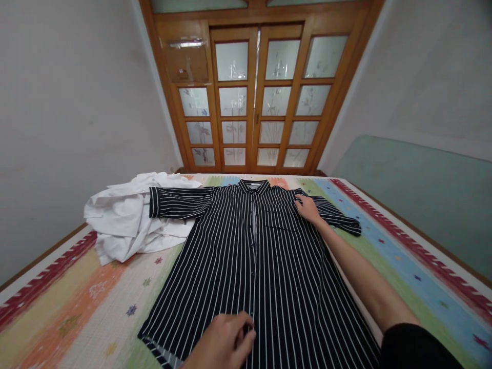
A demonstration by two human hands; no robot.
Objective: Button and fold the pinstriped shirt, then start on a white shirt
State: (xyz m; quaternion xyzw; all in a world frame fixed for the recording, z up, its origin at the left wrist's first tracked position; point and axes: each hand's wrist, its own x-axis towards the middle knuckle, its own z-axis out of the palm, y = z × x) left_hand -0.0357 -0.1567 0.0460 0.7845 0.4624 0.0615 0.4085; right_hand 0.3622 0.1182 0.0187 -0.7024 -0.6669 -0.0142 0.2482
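The shirt point(226, 251) is laid front-up on the patterned cloth point(103, 302). Its lower front is overhung by the left hand point(223, 341), fingers curled, gap narrow; its shoulder is met by the right hand point(307, 208). Whether fabric is gripped by either cannot be told. White clothing point(123, 218) is partly covered by one sleeve point(180, 201).

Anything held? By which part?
Right hand is at the shoulder of the shirt, left hand at its lower front; whether either grips can't be told.
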